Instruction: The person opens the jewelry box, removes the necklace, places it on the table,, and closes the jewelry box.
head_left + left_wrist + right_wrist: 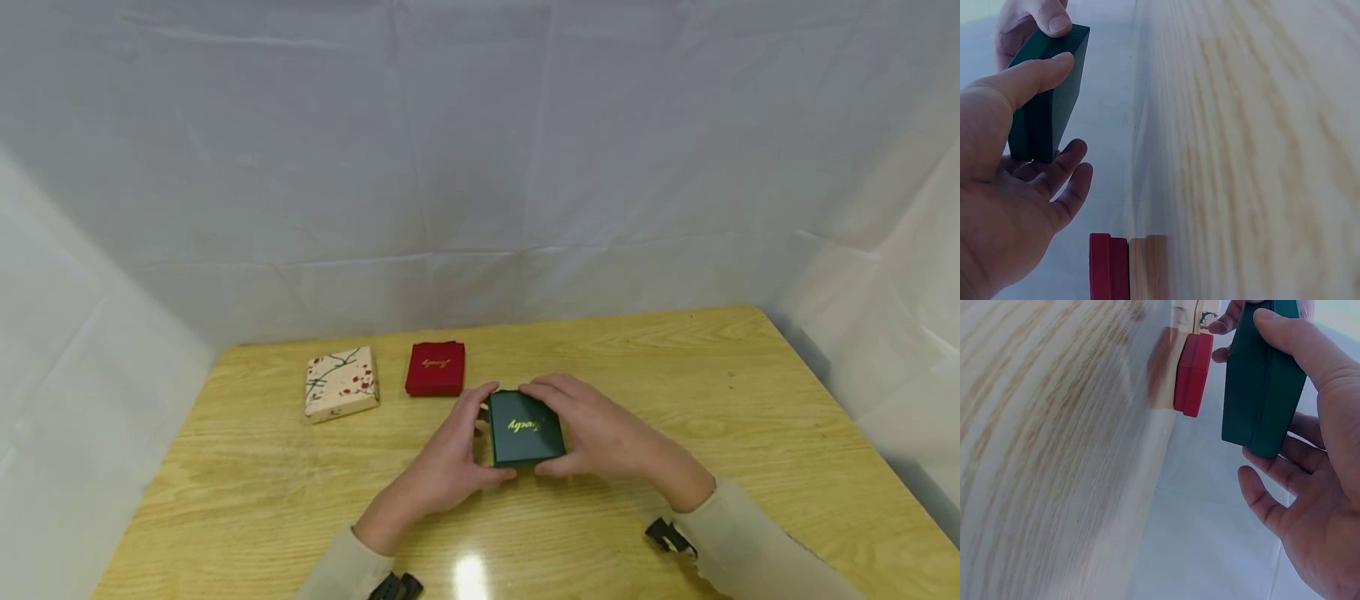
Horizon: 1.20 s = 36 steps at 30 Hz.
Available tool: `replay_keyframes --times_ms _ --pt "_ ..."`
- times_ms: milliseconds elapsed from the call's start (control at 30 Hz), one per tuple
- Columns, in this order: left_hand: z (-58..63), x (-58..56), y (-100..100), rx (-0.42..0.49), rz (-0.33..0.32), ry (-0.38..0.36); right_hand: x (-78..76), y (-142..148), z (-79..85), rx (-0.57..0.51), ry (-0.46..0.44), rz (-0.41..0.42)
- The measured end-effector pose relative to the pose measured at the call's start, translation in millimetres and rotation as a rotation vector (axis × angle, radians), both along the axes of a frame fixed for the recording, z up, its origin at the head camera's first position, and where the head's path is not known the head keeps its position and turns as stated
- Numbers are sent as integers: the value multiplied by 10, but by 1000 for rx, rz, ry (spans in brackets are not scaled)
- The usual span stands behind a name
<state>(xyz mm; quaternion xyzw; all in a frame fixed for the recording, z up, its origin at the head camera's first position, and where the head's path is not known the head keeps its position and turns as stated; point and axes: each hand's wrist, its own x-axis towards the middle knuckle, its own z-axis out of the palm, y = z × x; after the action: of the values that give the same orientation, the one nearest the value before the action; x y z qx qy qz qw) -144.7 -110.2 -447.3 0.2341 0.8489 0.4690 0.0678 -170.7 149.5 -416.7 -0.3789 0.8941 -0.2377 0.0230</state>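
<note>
Between my two hands is a dark green lidded box (525,429) with gold lettering on its lid, held clear of the wooden table in both wrist views. My left hand (448,462) grips its left side, thumb at the near edge and fingers at the far edge. On the opposite side my right hand (603,429) grips it the same way, its thumb (1297,337) across the lid's edge. The lid sits on the base, with a seam line round the side. Just beyond my left fingertips lies a red box (437,368), also gold-lettered.
A cream box (341,385) with a printed branch and red blossoms lies left of the red one. The wooden table (247,500) ends at a pale cloth backdrop (480,167), with more cloth at both sides.
</note>
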Motion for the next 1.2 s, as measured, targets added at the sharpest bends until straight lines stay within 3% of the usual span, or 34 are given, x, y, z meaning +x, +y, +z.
replay_keyframes --times_ms 800,1200 --pt "-4 -3 -21 17 2 -11 -6 12 19 -20 16 -20" --pt "-16 -12 -33 4 9 33 21 77 93 -38 8 -51"
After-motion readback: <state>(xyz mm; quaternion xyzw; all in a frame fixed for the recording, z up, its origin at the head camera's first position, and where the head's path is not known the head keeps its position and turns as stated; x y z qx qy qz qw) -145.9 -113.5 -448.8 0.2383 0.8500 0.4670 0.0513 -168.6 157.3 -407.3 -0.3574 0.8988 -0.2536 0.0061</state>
